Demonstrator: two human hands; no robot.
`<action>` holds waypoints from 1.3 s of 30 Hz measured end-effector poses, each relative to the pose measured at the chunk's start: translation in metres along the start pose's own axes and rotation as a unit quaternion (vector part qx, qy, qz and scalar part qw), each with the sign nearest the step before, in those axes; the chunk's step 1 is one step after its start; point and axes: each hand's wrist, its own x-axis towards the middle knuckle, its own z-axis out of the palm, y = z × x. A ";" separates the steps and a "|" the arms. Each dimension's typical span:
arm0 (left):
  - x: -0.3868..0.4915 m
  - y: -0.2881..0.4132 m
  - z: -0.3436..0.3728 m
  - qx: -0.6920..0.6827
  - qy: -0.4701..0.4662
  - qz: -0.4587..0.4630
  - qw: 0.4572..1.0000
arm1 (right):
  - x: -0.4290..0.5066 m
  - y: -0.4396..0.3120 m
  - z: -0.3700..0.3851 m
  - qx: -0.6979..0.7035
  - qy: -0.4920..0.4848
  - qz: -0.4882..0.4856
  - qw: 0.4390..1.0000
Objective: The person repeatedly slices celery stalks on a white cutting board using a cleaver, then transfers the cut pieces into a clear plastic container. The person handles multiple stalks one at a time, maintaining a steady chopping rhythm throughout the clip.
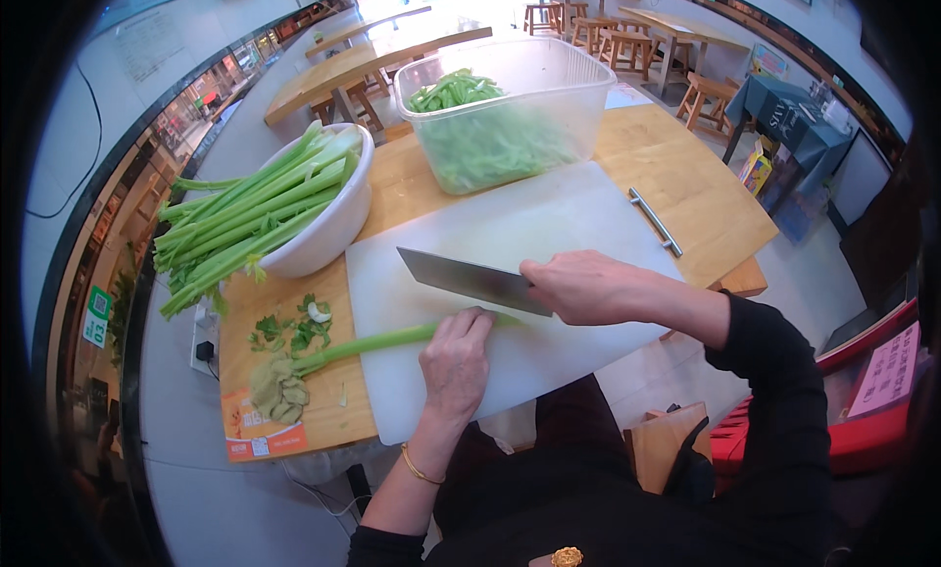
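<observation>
My left hand [457,357] presses a celery stalk [382,339] down on a white plastic cutting board [514,236]. One end of the stalk reaches past the board's left edge, while the other shows to the right of my fingers. In my right hand [599,288] is a Chinese cleaver [470,277], its broad blade tilted above the board just beyond the stalk. Past the board, a translucent plastic bin [507,126] holds cut green celery [459,89]. To the left, long celery stalks [257,214] hang over the rim of a white bowl [356,192].
Celery leaves [305,332] and a crumpled olive cloth [279,390] lie by the wooden table's [698,177] left edge, near an orange printed card [257,427]. A metal handle [656,221] lies right of the board. A wooden stool [669,442] stands close on my right.
</observation>
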 end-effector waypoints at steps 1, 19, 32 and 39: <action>0.000 0.001 0.000 0.003 0.000 -0.005 1.000 | -0.007 0.000 -0.002 0.000 -0.004 0.001 1.000; -0.002 -0.004 -0.007 0.022 -0.012 -0.011 1.000 | 0.019 -0.011 0.008 -0.002 -0.001 0.014 1.000; -0.004 -0.005 -0.004 0.016 -0.017 -0.017 1.000 | -0.009 -0.022 0.010 -0.024 -0.038 0.036 0.998; -0.005 -0.007 -0.004 0.011 0.016 -0.008 1.000 | 0.022 -0.015 0.003 0.020 -0.006 0.008 1.000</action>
